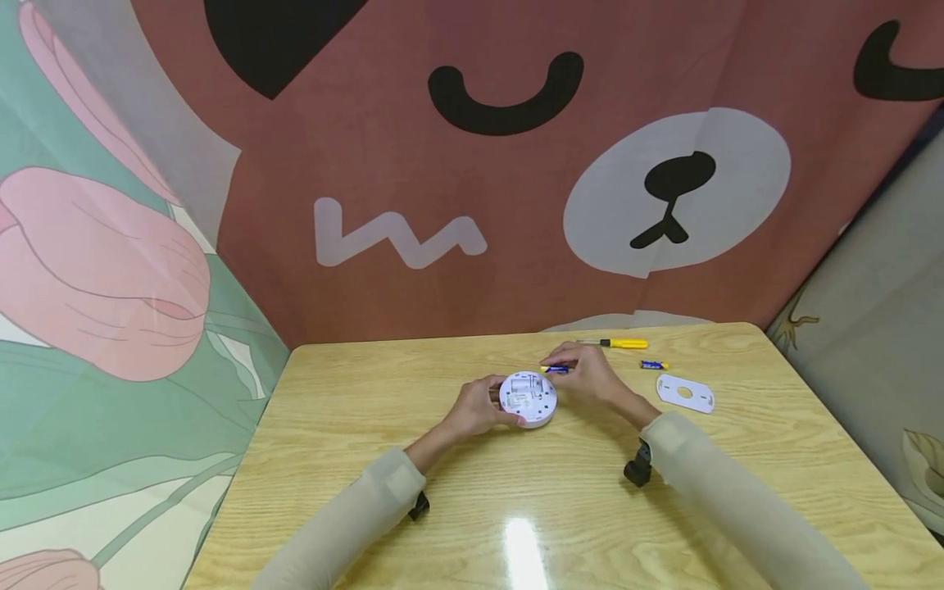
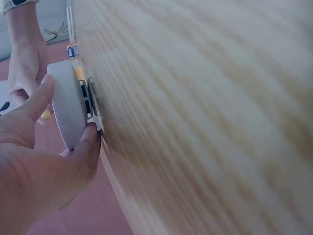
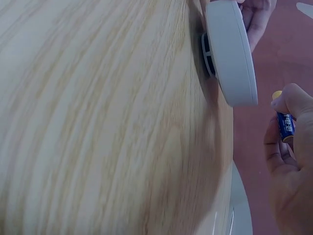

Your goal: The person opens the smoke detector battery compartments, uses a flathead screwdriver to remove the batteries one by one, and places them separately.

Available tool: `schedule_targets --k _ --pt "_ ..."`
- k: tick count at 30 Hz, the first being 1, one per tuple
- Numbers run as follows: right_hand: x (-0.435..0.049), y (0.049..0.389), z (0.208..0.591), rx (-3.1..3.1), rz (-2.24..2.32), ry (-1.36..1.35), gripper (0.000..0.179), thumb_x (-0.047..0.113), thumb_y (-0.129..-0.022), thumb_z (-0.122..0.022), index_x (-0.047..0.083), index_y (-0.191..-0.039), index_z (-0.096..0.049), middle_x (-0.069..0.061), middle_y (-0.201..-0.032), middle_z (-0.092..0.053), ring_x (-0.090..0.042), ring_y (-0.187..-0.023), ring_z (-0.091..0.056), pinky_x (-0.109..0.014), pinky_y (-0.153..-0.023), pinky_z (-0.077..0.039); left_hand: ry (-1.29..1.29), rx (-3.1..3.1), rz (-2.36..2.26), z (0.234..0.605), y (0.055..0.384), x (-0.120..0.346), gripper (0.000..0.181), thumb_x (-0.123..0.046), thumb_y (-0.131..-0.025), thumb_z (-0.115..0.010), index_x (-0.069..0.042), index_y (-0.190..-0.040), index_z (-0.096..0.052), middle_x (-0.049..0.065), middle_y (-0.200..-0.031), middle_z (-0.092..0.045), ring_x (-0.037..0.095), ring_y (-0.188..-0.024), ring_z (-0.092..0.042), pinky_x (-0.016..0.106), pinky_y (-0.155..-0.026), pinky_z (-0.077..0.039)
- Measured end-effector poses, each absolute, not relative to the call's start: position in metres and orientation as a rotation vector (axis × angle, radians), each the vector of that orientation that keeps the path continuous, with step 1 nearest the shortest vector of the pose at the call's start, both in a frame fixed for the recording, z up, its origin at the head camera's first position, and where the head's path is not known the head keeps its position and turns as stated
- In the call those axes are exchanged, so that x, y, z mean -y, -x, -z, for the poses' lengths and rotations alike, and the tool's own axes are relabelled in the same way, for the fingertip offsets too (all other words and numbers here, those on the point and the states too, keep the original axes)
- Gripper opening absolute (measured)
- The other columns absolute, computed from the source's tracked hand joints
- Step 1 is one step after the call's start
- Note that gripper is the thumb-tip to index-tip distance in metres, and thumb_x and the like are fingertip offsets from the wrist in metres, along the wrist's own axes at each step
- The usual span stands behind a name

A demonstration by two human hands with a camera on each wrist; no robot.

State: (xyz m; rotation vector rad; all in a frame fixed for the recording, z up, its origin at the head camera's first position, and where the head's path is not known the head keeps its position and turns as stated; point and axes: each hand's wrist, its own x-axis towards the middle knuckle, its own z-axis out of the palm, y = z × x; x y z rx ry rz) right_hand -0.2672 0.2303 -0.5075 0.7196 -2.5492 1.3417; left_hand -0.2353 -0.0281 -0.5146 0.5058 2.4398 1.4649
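My left hand (image 1: 475, 407) grips a round white smoke detector (image 1: 528, 399) by its side, thumb at the near rim. Its back faces up, showing a battery compartment with no battery visible in it. Beside its far right rim, my right hand (image 1: 587, 373) pinches a blue-and-yellow battery (image 1: 555, 369) between thumb and fingers. In the right wrist view that battery (image 3: 285, 126) is held apart from the detector (image 3: 230, 51). The left wrist view shows the detector's smooth side wall (image 2: 66, 105), held close over the table.
A second blue-and-yellow battery (image 1: 653, 365) lies to the right on the wooden table (image 1: 354, 393). Near it are a white mounting plate (image 1: 701, 398) with a central hole and a yellow-handled screwdriver (image 1: 628, 344) by the back edge. A printed curtain (image 1: 516, 295) hangs behind the table.
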Motion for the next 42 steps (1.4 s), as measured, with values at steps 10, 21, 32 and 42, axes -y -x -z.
schedule_targets --k 10,21,32,42 --pt "-0.246 0.267 0.504 2.566 -1.343 -0.696 0.025 -0.008 -0.081 -0.085 -0.003 -0.105 -0.083 -0.012 -0.101 -0.078 -0.015 -0.085 -0.067 -0.018 -0.069 -0.053 -0.515 -2.471 -1.438 0.515 0.235 0.027 0.075 -0.01 -0.073 -0.099 0.006 -0.137 -0.062 0.021 -0.127 -0.073 0.031 -0.116 -0.073 0.028 -0.092 -0.061" --pt "-0.265 0.271 0.508 2.591 -1.277 -0.642 0.026 -0.008 -0.079 -0.087 -0.001 -0.104 -0.084 -0.014 -0.104 -0.078 -0.022 -0.09 -0.069 -0.016 -0.071 -0.052 -0.496 -2.471 -1.412 0.515 0.234 0.028 0.076 -0.011 -0.074 -0.099 0.004 -0.138 -0.061 0.02 -0.129 -0.072 0.029 -0.117 -0.073 0.027 -0.092 -0.061" --pt "-0.283 0.276 0.512 2.633 -1.22 -0.595 0.025 -0.007 -0.08 -0.088 0.0 -0.104 -0.084 -0.018 -0.11 -0.078 -0.019 -0.088 -0.068 -0.015 -0.066 -0.048 -0.499 -2.466 -1.413 0.512 0.234 0.028 0.077 -0.013 -0.075 -0.098 0.005 -0.14 -0.06 0.02 -0.13 -0.072 0.029 -0.119 -0.072 0.029 -0.094 -0.061" --pt "-0.296 0.281 0.514 2.653 -1.168 -0.596 0.025 -0.007 -0.08 -0.087 -0.001 -0.104 -0.083 -0.017 -0.104 -0.078 -0.014 -0.08 -0.065 -0.018 -0.064 -0.049 -0.502 -2.448 -1.444 0.512 0.234 0.028 0.078 -0.01 -0.075 -0.098 0.006 -0.14 -0.06 0.022 -0.131 -0.071 0.031 -0.119 -0.072 0.028 -0.093 -0.061"
